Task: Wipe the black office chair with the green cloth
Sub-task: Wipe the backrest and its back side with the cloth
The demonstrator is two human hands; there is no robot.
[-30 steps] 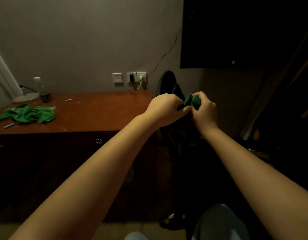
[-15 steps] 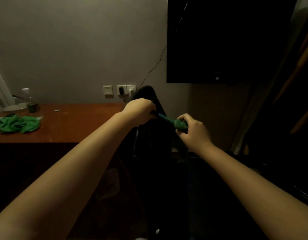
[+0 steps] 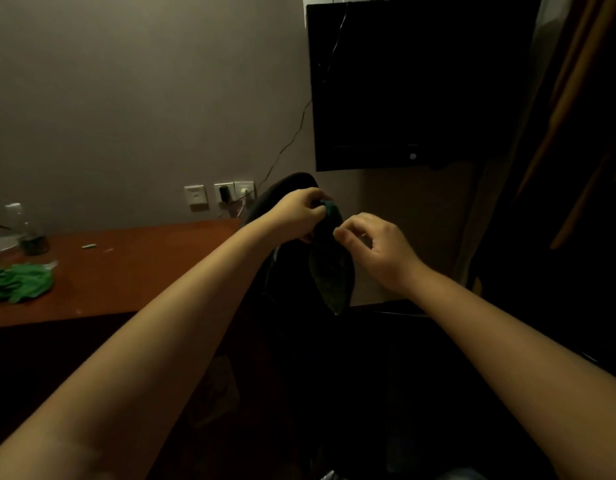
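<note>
Cloth point(image 3: 331, 271), dark green, hangs limp from left hand point(image 3: 299, 216).

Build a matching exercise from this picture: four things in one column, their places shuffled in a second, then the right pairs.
Things
1. green cloth
2. crumpled green rag
3. television
4. wall sockets

Places
A. on the wall just above the desk
B. hanging from the left hand at the back of the chair
C. lying on the desk, far left
D. mounted high on the wall, right

Pairs: 1-B, 2-C, 3-D, 4-A
</note>
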